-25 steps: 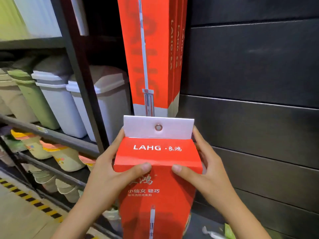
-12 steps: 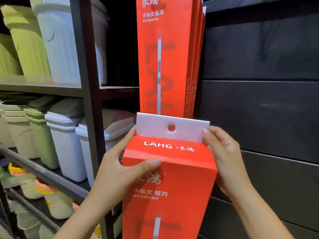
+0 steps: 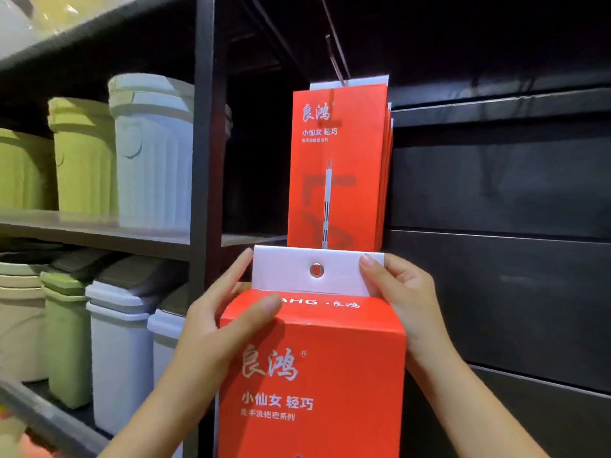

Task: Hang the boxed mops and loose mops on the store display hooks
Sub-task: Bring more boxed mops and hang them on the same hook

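Observation:
I hold a tall red mop box upright in front of me. Its white hang tab with a metal eyelet points up. My left hand grips the box's upper left side, thumb across the red top. My right hand holds the right side, a finger on the tab's corner. Above, several identical red boxes hang from a metal display hook on the dark wall. The eyelet of my box sits well below that hook.
A dark metal shelf post stands just left of the boxes. Shelves at the left hold green and white plastic bins and lidded bins. Dark slatted wall panels fill the right side.
My view has tilted upward, bringing the hook and the tops of the hanging boxes into sight. The box has risen with my hands, and my right hand has shifted up onto the tab.

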Motion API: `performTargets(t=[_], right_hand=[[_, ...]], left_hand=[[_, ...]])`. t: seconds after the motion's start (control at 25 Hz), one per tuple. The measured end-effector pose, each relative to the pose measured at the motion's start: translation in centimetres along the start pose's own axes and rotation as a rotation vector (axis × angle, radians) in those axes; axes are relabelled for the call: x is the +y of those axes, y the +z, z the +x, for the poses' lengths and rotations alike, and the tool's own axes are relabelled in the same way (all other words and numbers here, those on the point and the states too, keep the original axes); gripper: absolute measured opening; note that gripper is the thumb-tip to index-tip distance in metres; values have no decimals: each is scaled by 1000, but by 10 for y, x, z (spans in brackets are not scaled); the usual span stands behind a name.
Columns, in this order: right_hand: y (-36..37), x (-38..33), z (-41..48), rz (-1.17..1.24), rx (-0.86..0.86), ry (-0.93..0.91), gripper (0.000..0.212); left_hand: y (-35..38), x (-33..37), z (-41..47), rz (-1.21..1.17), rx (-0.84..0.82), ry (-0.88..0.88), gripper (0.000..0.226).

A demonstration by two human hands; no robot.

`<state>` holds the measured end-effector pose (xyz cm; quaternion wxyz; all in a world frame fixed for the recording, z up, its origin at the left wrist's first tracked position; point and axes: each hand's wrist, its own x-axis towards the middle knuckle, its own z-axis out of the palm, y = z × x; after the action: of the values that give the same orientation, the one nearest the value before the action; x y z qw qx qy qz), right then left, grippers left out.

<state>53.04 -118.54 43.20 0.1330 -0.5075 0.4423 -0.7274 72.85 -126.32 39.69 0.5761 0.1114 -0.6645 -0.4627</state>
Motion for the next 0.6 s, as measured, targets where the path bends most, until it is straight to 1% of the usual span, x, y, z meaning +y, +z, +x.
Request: performTargets(t=[0.04,0.12,0.16,0.24,0.36,0.6], right_hand=[[3,-5,4,-1,-9,-13,18],[7,-18,11,6,-16,-45,18],[8,-25,15,7,-16,-67,19],[10,-40,24,6,-13,-115,19],[14,-60,41,1,-16,-169,19],[19,-108,93,-73,-37,-241,19]], left_hand=[[-2,5,7,-61,13,-27,74],[-5,15,26,-180,-16,-69,53],[-5,20,36,-208,-34,-89,42],[-3,30,57,-215,-22,-99,31],[3,40,87,-162,34,-42,22],[16,74,149,-191,76,89,16]])
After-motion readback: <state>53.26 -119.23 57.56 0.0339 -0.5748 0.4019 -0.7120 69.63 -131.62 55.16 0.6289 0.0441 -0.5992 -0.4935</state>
